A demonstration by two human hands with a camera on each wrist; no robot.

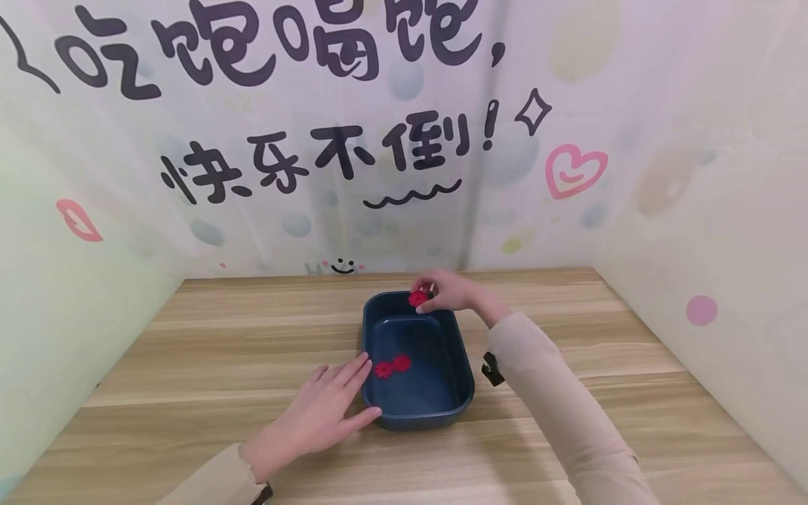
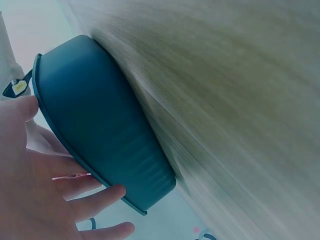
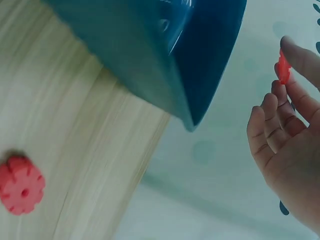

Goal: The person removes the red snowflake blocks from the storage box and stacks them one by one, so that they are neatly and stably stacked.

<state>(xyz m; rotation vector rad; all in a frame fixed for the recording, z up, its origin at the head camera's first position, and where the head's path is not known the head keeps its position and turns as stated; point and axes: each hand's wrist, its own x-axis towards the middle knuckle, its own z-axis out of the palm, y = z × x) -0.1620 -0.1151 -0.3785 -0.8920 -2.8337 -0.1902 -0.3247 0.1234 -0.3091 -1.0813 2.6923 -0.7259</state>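
A dark blue rectangular bin point(image 1: 419, 422) stands on the table. Two red notched discs point(image 1: 383, 369) lie side by side on its floor, near the left wall. My left hand point(image 1: 325, 403) rests its fingertips and thumb on the bin's left rim; in the left wrist view, the extended fingers point(image 2: 97, 202) reach past that rim. Over the bin's far right corner, my right hand point(image 1: 448, 291) pinches another red notched disc point(image 1: 419, 299). The right wrist view shows this disc held edge-on between thumb and fingers point(image 3: 300, 55).
In the right wrist view, a red notched piece point(image 3: 22, 185), perhaps more than one stacked, lies on the wooden table point(image 3: 100, 165) outside the bin. It cannot be seen in the head view. A printed curtain point(image 1: 341, 210) hangs behind the table, with pale walls at both sides.
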